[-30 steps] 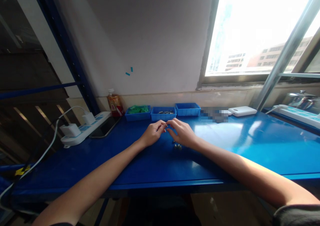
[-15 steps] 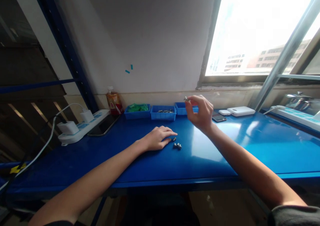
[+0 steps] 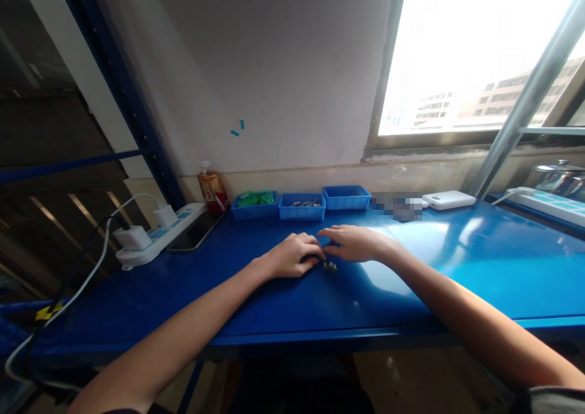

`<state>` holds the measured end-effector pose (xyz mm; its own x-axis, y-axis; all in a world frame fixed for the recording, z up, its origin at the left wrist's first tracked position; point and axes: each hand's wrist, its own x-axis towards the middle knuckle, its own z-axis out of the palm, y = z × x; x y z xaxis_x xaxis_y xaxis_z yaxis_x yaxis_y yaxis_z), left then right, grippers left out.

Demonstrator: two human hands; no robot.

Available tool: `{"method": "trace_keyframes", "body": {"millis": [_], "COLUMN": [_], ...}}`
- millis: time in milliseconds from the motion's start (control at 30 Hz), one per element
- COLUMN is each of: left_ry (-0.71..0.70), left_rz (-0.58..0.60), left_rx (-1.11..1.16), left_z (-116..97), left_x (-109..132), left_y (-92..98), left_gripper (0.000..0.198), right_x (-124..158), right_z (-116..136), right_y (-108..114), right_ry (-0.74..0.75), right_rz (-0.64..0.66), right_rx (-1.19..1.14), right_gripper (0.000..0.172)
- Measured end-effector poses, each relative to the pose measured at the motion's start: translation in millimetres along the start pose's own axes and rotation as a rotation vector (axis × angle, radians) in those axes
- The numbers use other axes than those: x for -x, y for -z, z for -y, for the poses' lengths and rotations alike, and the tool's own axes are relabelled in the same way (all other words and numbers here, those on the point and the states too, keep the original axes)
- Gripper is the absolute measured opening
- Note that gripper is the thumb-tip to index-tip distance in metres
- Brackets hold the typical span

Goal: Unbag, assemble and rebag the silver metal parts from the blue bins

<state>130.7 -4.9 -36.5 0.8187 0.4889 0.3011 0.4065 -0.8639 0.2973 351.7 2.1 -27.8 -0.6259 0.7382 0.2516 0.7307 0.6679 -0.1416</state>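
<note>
My left hand (image 3: 298,255) rests on the blue table with its fingers curled and the tips drawn toward the thumb. Whatever lies between those tips is too small or hidden to make out. Reaching in from the right, my right hand (image 3: 351,242) is low over the table, its thumb and fingers apart and no piece visible between them. The fingertips of both hands nearly meet. Just in front of them lies a small cluster of metal fittings (image 3: 329,267).
Along the wall stand a blue bin with green bags (image 3: 255,205), a blue bin with metal parts (image 3: 302,213) and another blue bin (image 3: 347,202). A phone (image 3: 194,232), power strip (image 3: 159,237) and bottle (image 3: 212,189) are left; a white box (image 3: 449,200) is right.
My right hand has come down from beside the right bin to my left hand's fingertips. The small metal piece it pinched no longer shows. The left hand's fingers have curled in.
</note>
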Motion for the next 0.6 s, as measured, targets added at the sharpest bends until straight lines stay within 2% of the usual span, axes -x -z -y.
{"method": "trace_keyframes", "body": {"millis": [133, 233, 400, 467, 600], "left_ry": [0.036, 0.093, 0.32, 0.367, 0.373], "left_rz": [-0.046, -0.105, -0.339, -0.419, -0.459], "left_rx": [0.0, 0.07, 0.46, 0.608, 0.729], "left_z": [7, 15, 19, 18, 15], "left_x": [-1, 0, -6, -8, -10], "left_y": [-1.7, -4.1, -7.8, -7.2, -4.9], "left_gripper": [0.017, 0.016, 0.02, 0.027, 0.036], "right_x": [-3, -6, -12, -13, -14], "right_z": [6, 15, 31, 33, 32], "right_y": [-4, -6, -13, -16, -19], "right_ry": [0.028, 0.026, -0.001, -0.017, 0.001], "right_rz": [-0.036, -0.077, -0.257, -0.317, -0.387], "right_rx": [0.04, -0.014, -0.145, -0.163, -0.157], "right_gripper": [0.028, 0.029, 0.032, 0.032, 0.02]}}
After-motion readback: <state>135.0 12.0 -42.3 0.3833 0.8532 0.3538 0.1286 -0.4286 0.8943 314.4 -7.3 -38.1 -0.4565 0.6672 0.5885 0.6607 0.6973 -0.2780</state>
